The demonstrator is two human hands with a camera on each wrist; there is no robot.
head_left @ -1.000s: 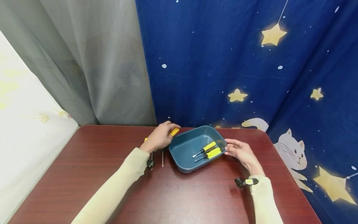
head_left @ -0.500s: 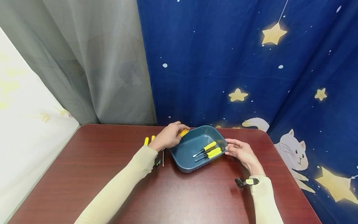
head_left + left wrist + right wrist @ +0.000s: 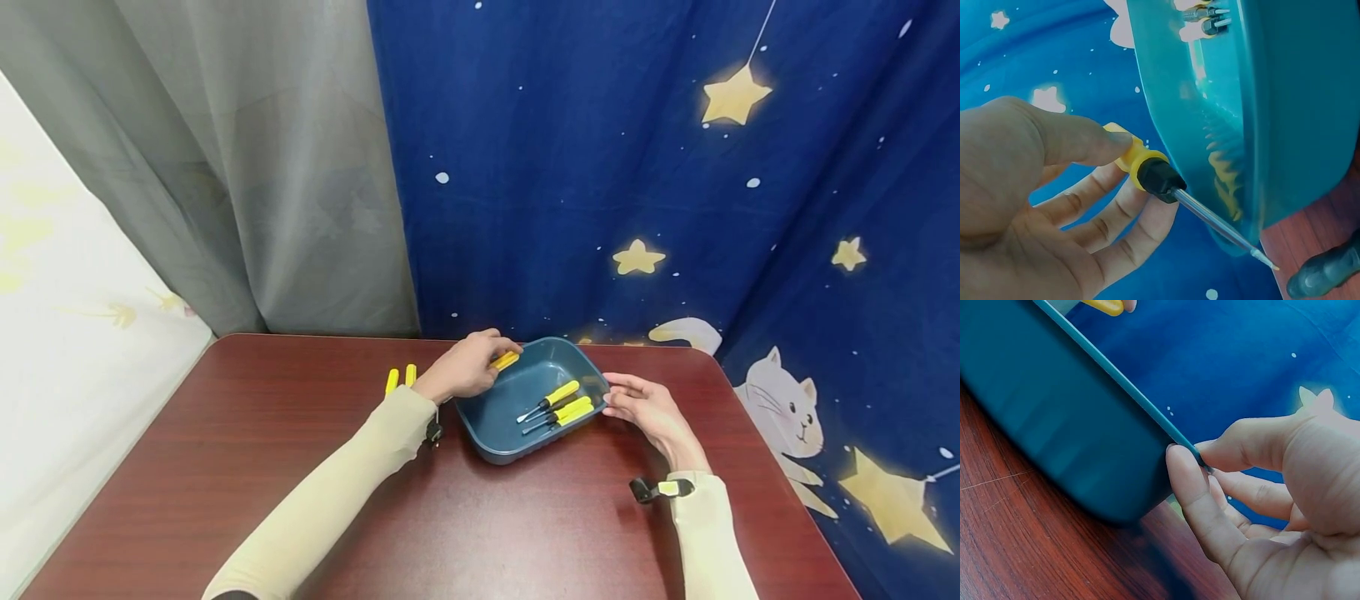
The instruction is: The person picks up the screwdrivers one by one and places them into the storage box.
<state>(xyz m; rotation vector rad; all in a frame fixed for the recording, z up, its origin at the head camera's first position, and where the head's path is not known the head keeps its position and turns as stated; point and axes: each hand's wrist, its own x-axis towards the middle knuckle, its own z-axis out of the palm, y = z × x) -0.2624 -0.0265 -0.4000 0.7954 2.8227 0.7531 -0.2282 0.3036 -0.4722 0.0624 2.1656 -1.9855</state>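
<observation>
A screwdriver with a yellow handle and black collar (image 3: 1159, 179) is pinched between the thumb and fingers of my left hand (image 3: 467, 365). This hand is over the left side of a dark teal plastic bin (image 3: 501, 457), and the metal shaft crosses the rim in the left wrist view. At the bin's right corner, my right hand (image 3: 648, 412) pinches the rim between thumb and fingers. Several yellow-and-black screwdrivers (image 3: 576, 407) lie inside the bin, on its right side.
Left of the bin, two yellow handles (image 3: 392, 382) show on the dark red wooden table (image 3: 465, 533), partly hidden by my left forearm. A dark rounded object (image 3: 1325, 269) is beside the bin in the left wrist view. A blue curtain (image 3: 510, 167) hangs behind the table.
My left hand has moved right with the screwdriver, from beside the bin to over its left side. Two yellow handles on the table came into view behind it. My right hand stays put.
</observation>
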